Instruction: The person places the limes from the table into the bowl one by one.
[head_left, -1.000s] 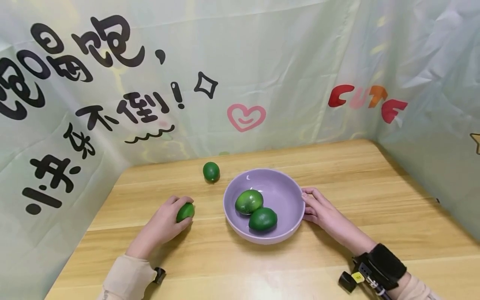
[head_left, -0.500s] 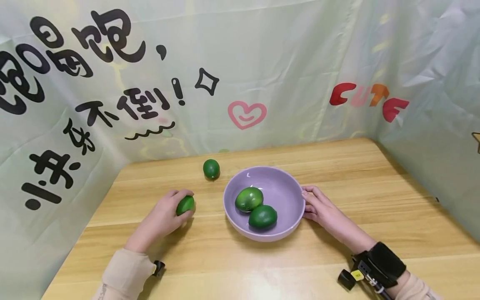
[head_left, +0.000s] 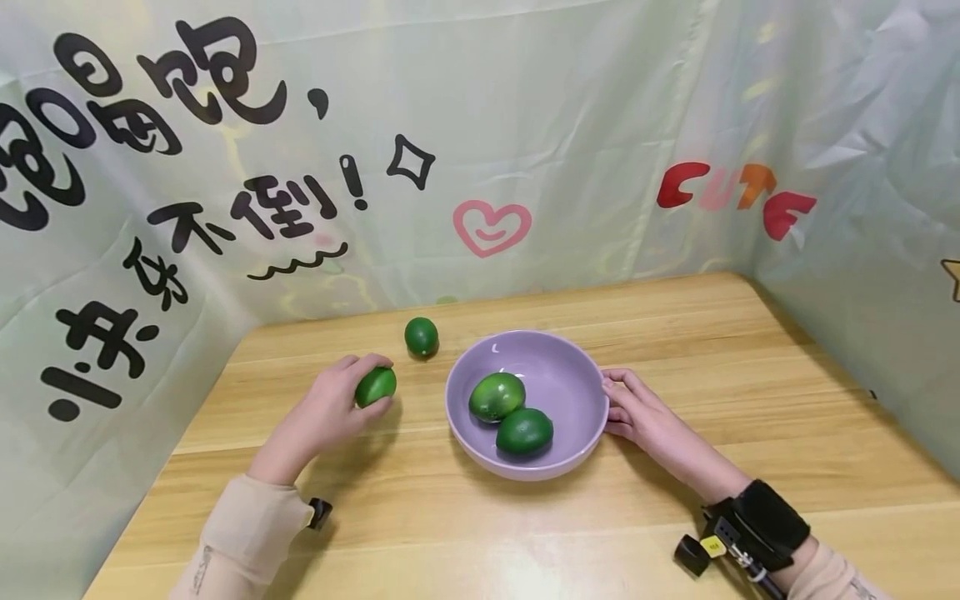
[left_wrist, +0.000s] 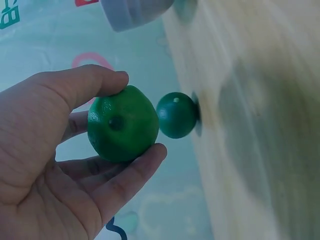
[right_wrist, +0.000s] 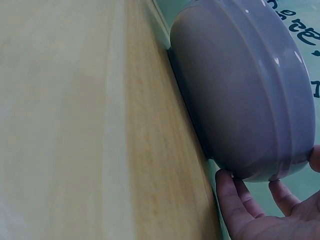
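Note:
My left hand (head_left: 340, 398) grips a green lime (head_left: 377, 387) between thumb and fingers. The left wrist view shows this lime (left_wrist: 122, 124) held off the tabletop, its tip facing the camera. Behind it, a second lime (left_wrist: 177, 115) rests on the wood; the head view has that loose lime (head_left: 422, 337) near the table's back edge. A purple bowl (head_left: 573, 400) stands right of the left hand with two limes (head_left: 497, 397) touching inside. My right hand (head_left: 641, 408) holds the bowl's right side. In the right wrist view, fingertips (right_wrist: 226, 182) touch the bowl's lower wall (right_wrist: 235, 90).
The wooden table (head_left: 465, 533) reaches to a pale printed curtain (head_left: 592, 167) at the back and sides. A black strap with a small camera (head_left: 757, 525) is on the right wrist. Another small black device (head_left: 320, 513) sticks out by the left cuff.
My left hand has raised the lime off the table and carried it slightly right and farther back. The right hand stays at the bowl, and the other limes keep their places.

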